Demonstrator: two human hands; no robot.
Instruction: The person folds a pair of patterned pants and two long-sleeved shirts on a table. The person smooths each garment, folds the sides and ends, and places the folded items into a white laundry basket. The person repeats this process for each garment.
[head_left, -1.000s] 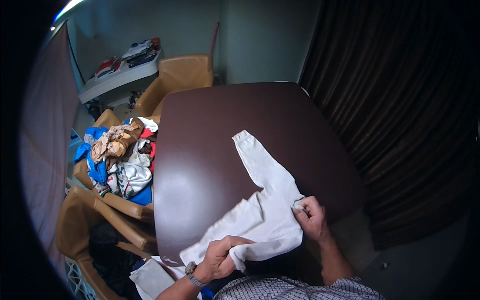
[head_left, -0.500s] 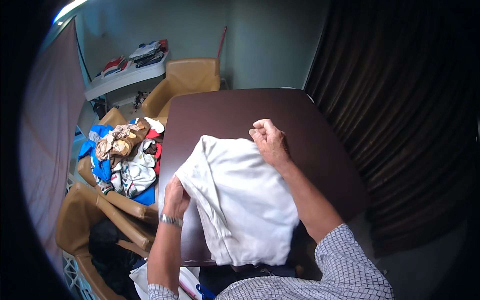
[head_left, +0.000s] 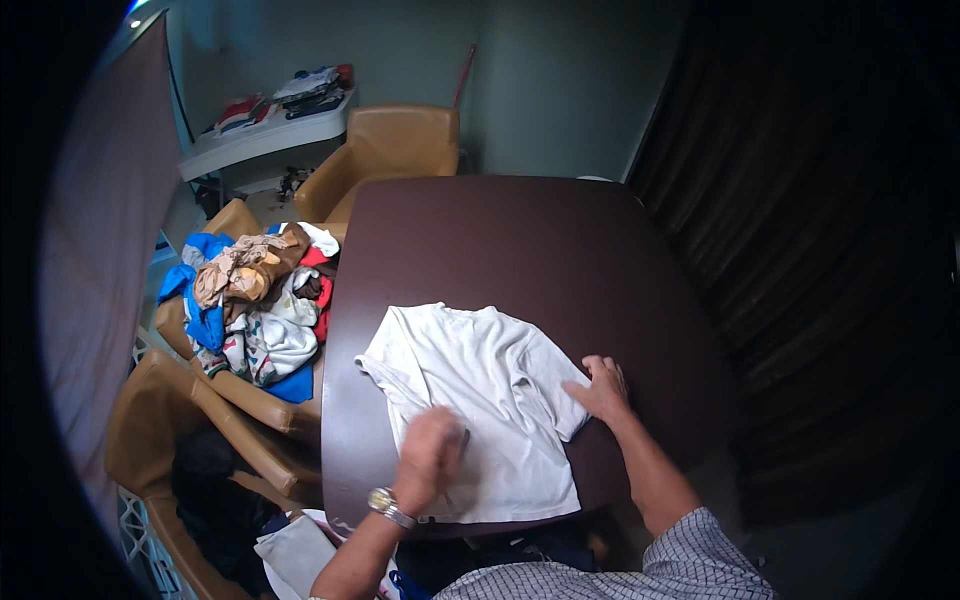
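A white short-sleeved shirt lies spread on the dark brown table, its neckline toward the far side and its hem near the table's front edge. My right hand rests at the end of the right-side sleeve, thumb and fingers apart. Over the lower left part of the shirt hovers my left hand, smeared by motion, so its fingers cannot be read. A metal watch sits on my left wrist.
Left of the table, a tan armchair carries a heap of mixed clothes. Another tan armchair stands at the far end. A white side table bears stacked folded cloth. Dark curtains hang at the right.
The shirt has come down flat on the table, its sleeve now spread to the right. My right hand moved right and nearer; my left hand left the sleeve and moved right, over the shirt.
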